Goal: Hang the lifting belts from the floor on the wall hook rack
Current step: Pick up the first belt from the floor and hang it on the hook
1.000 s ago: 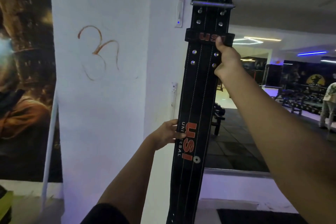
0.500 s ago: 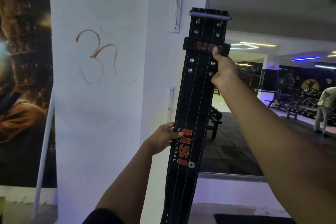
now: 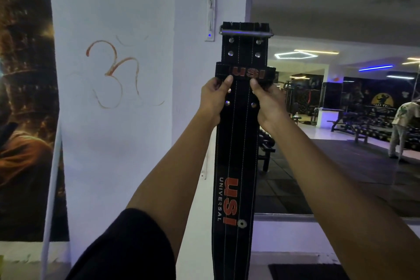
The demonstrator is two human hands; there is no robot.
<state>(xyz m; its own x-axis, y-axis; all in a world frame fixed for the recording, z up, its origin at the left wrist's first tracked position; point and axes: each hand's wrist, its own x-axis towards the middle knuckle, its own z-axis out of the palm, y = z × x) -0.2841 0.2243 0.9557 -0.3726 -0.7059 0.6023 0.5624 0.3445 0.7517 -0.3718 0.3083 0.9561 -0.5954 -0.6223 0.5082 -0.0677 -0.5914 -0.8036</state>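
A long black lifting belt [image 3: 236, 154] with red USI lettering hangs upright in front of me, its metal buckle [image 3: 246, 32] at the top. My left hand [image 3: 213, 100] grips its left edge just under the keeper loop. My right hand [image 3: 267, 102] grips the right edge at the same height. A narrow white hook rack [image 3: 211, 7] runs vertically on the white pillar, up and left of the buckle, with a small blue light at its lower end. The belt's lower end runs out of the frame.
The white pillar [image 3: 109, 143] bears an orange scrawl. A dark poster [image 3: 25, 98] covers the wall at left. To the right, a large mirror shows benches, dumbbell racks and a person [image 3: 402, 129] standing far off. A dark mat [image 3: 304, 271] lies on the floor.
My left hand has moved from the belt's middle up to its top, beside my right hand. The belt has dropped lower in view and stands straighter.
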